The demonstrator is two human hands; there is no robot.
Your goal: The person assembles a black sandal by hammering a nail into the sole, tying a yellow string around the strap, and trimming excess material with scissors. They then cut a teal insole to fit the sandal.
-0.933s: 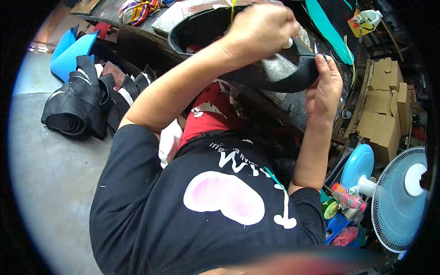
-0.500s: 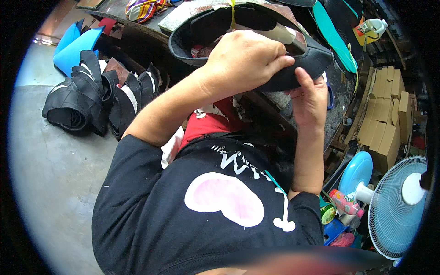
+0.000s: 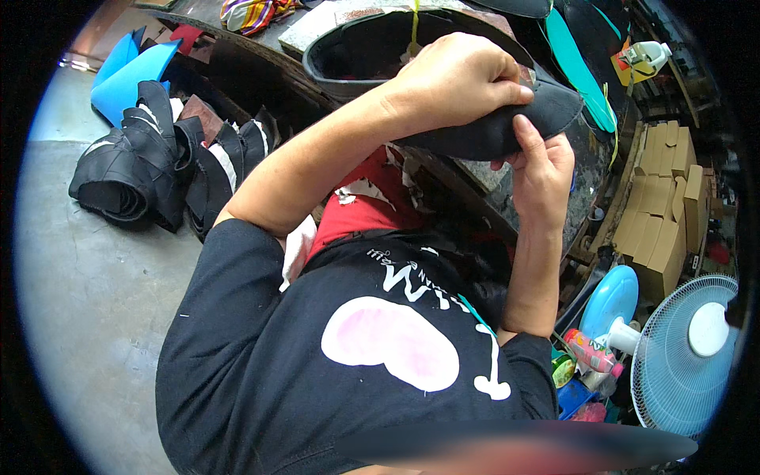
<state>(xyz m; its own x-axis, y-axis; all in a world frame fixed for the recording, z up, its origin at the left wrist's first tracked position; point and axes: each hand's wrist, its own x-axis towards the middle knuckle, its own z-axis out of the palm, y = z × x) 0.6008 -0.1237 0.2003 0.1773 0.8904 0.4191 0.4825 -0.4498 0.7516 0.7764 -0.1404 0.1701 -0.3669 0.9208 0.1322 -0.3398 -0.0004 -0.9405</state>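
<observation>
Black piece in the head view, held up in both hands at the near side of the bench, by the right end of a black tub. Bent lengthwise, with a rounded end toward the right. Impossible to tell whether joined to the tub or only overlapping it.

Left hand reaching across from the left, back of the hand upward, thumb and forefinger pinching the upper part of the piece, other fingers curled in. Right hand just below and slightly to the right, thumb on the near face, fingers behind and partly hidden, pinching as well. Both thumbs near each other, apart.

On the tub, a yellow tie. Beyond, on the bench, a pale slab and a striped cloth. To the right of the hands, a teal strip; farther right, a white jug and cartons.

Lower right, a fan with a pink bottle beside it. To the left, on the grey floor, black rolls, with blue sheets behind.
</observation>
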